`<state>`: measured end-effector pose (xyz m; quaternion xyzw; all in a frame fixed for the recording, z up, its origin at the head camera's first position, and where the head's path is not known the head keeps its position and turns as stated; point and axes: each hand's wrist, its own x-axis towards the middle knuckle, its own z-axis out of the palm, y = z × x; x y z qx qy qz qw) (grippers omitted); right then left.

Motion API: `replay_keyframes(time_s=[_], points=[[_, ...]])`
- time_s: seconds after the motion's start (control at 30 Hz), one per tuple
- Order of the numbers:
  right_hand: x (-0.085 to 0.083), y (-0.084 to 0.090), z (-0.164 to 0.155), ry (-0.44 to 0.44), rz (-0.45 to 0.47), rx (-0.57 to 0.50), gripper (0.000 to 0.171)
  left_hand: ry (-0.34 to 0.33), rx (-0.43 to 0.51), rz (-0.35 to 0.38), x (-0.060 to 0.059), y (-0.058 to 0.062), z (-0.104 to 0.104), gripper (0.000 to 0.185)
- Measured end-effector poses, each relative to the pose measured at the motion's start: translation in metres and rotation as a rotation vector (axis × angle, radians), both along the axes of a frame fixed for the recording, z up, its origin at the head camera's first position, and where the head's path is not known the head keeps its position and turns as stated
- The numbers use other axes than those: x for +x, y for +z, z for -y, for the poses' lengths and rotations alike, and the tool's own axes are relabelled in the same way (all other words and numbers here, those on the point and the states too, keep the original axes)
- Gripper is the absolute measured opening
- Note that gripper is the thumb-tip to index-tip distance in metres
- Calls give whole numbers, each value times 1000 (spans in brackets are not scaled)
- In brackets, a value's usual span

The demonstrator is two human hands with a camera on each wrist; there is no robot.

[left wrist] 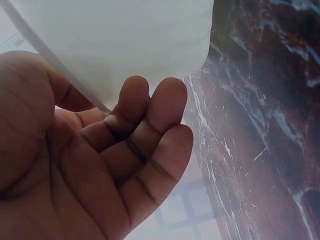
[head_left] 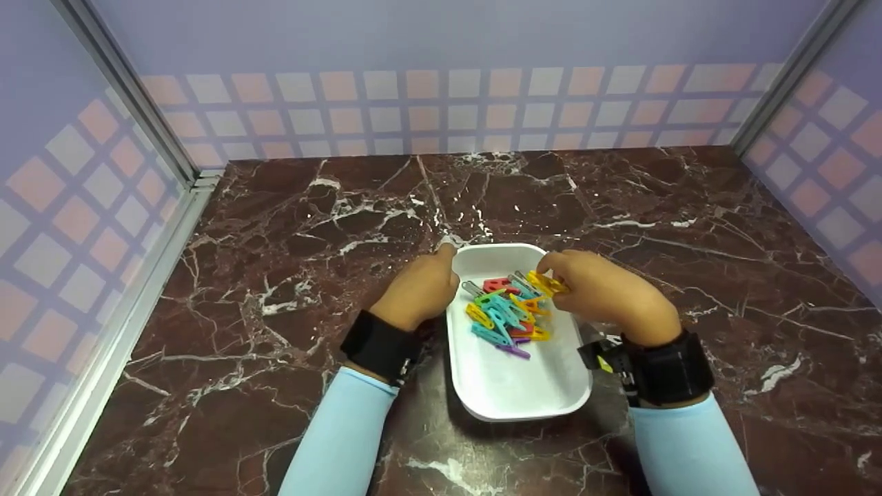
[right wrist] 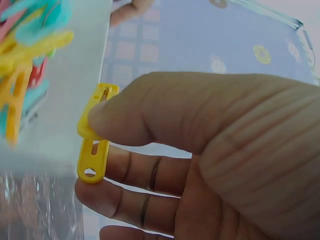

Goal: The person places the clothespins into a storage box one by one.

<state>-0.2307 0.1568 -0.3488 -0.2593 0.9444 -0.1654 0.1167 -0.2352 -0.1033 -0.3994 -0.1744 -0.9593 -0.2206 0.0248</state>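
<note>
A white plastic tray [head_left: 517,389] stands on the marble surface between both hands, with a heap of colourful clothespins [head_left: 506,310] toward its far half. At the tray's far left corner my left hand [head_left: 424,286] grips the rim. The left wrist view shows that thumb at the rim and curled fingers [left wrist: 167,105] against the outer wall. Over the tray's right side, my right hand [head_left: 606,289] pinches a yellow clothespin [right wrist: 94,160] between thumb and fingers. Its spring end is partly covered by the thumb in the right wrist view.
Dark red marble [head_left: 289,289] with white veins spreads around the tray. A tiled back wall [head_left: 427,110] and side panels [head_left: 48,207] enclose the work area. Each wrist wears a black strap [head_left: 672,368].
</note>
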Motion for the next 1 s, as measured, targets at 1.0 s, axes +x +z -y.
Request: replay_keyframes(time_s=[1.0], points=[[-4,-17,34,97,-54,22,32,27,-16,59,-3,-1,-1,28]])
